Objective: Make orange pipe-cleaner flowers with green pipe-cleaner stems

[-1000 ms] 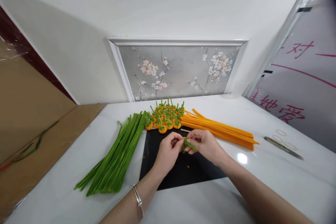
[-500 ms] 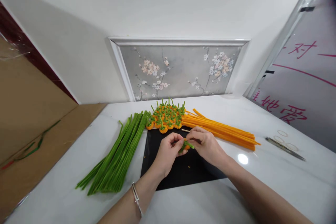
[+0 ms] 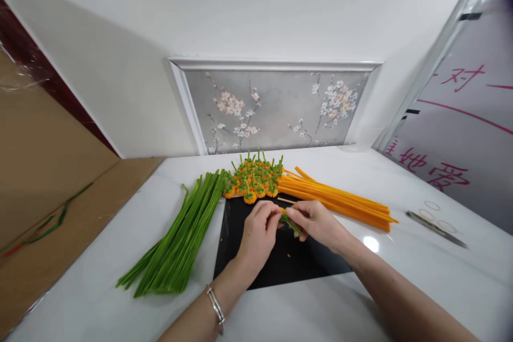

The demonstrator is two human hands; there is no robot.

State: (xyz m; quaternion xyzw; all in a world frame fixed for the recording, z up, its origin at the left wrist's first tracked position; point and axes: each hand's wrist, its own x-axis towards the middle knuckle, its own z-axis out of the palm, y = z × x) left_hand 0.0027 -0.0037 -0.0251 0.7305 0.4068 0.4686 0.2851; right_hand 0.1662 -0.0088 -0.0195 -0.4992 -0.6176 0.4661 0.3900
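Above the black mat (image 3: 256, 272), my left hand (image 3: 260, 230) and my right hand (image 3: 316, 222) meet with bent fingers around one small orange-and-green pipe-cleaner pumpkin (image 3: 291, 223). Both hands pinch it; its green stem points down toward me and most of its orange body is hidden by the fingers. Just beyond my hands lies a thin pale stick (image 3: 286, 200), partly covered by my right hand. A cluster of finished-looking pipe-cleaner pumpkins (image 3: 256, 179), orange with green tops and upright stems, sits at the mat's far edge.
Left of the mat lies a bundle of green pipe cleaners (image 3: 180, 240); orange pipe cleaners (image 3: 340, 197) lie at the right. Farther right are tweezers (image 3: 436, 228) and several thin rings (image 3: 432, 206). Cardboard (image 3: 52, 208) borders the white table (image 3: 320, 310) on the left.
The small pumpkin has been turned in my fingers, its green stem swinging from pointing right to pointing down toward me. My right hand has tilted and moved slightly right.
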